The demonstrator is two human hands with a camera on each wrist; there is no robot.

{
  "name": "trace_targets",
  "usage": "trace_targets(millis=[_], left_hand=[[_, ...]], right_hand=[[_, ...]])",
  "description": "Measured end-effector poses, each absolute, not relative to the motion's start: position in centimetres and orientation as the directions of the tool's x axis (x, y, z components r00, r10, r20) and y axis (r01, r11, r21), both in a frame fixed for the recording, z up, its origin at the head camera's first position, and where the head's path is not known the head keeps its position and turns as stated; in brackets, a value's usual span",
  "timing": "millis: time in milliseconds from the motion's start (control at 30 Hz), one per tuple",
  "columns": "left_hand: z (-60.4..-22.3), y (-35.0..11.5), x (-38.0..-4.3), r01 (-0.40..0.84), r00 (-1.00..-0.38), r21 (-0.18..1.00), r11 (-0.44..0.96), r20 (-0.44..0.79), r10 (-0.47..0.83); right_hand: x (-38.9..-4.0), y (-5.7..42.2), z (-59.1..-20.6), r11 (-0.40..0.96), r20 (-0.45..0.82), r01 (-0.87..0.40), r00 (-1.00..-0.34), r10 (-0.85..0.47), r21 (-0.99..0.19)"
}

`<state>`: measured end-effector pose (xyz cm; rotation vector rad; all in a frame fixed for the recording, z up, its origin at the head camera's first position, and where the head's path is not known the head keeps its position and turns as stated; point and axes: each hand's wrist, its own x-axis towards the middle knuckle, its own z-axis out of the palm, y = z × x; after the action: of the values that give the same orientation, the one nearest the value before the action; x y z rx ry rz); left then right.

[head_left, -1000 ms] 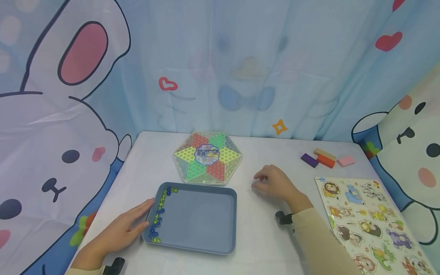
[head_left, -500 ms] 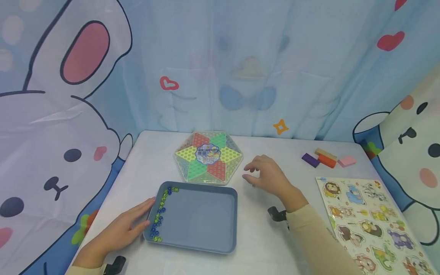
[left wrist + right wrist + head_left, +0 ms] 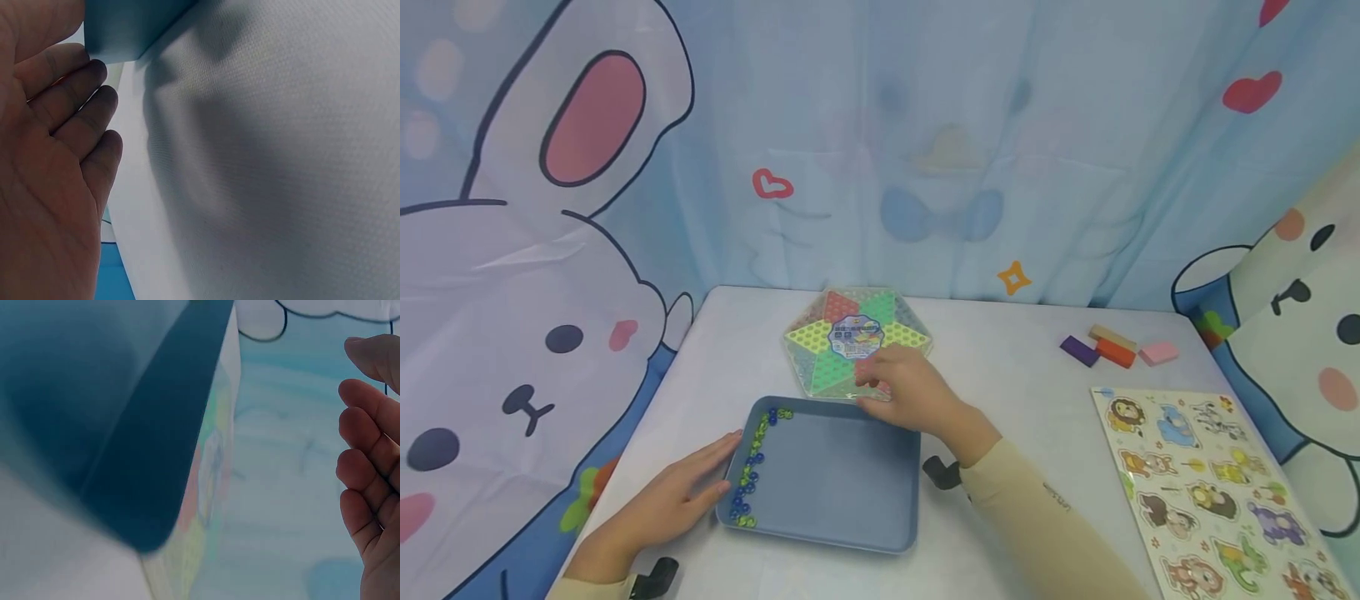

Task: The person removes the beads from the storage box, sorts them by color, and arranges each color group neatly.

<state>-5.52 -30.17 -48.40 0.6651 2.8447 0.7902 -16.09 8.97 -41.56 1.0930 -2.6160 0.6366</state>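
A blue-grey tray (image 3: 835, 475) lies on the table, with several blue and green glass marbles (image 3: 749, 479) lined along its left wall. My left hand (image 3: 658, 504) rests at the tray's left side, fingers extended and tips at the rim; the left wrist view shows its palm (image 3: 50, 156) beside the tray wall (image 3: 125, 31). Over the tray's far right rim hovers my right hand (image 3: 913, 392), fingers loosely bent. In the right wrist view a gap shows between thumb and index finger (image 3: 359, 394), with nothing seen there. The right hand partly covers a hexagonal Chinese checkers board (image 3: 831, 367) behind the tray.
Several coloured blocks, including a purple block (image 3: 1079, 351) and a pink block (image 3: 1159, 353), lie at the back right. An animal picture board (image 3: 1217, 492) occupies the table's right side. A printed curtain (image 3: 850, 242) hangs behind the white table (image 3: 1000, 367).
My right hand has moved left from the bare table right of the board to above the tray's far right rim. My left hand has stayed at the tray's left side.
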Motion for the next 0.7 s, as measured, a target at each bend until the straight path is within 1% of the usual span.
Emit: trace_targets(millis=[167,433,700], left_hand=[[-48.6,-30.1,-5.6,0.382,-0.898,0.506,0.773,0.006,0.440],[-48.4,-30.1,-5.7,0.402,-0.892,0.500,0.767,0.024,0.452],[-48.5,-30.1,-5.7,0.411,-0.891,0.489,0.769,0.035,0.453]], right_hand=[[-15.2,5.5,-41.7,0.592,0.314,-0.764,-0.645,-0.696,-0.258],[-14.0,0.8,-43.0,0.490,0.272,-0.844,-0.535,-0.800,-0.217],[-13.2,-2.6,-45.3,0.451,0.165,-0.871,-0.482,-0.861,-0.195]])
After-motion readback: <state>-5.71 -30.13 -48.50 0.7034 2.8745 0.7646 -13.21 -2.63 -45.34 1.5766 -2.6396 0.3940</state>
